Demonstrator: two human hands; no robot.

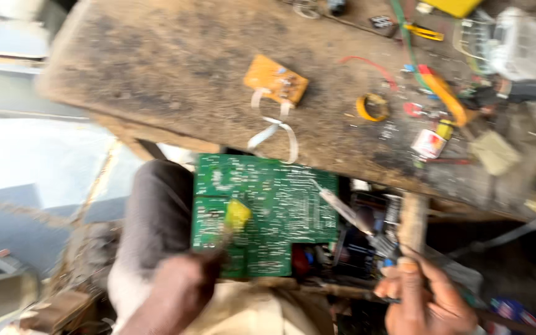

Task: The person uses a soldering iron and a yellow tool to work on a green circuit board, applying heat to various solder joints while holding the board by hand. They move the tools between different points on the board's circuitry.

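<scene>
A large green circuit board (268, 211) rests on my lap, its solder side up, leaning against the edge of the worn wooden workbench (175, 68). My left hand (181, 288) grips a small tool with a yellow tip (237, 214) that sits over the board's left part. My right hand (426, 298) holds a soldering iron (348, 214) whose metal tip points at the board's upper right area. The frame is blurred by motion.
On the bench lie a small orange circuit board (275, 79) with a white ribbon cable (274, 127), a yellow tape ring (372, 107), an orange-handled tool (445, 93), a small red and white tin (428, 144) and tangled wires. Clutter fills the space under the bench.
</scene>
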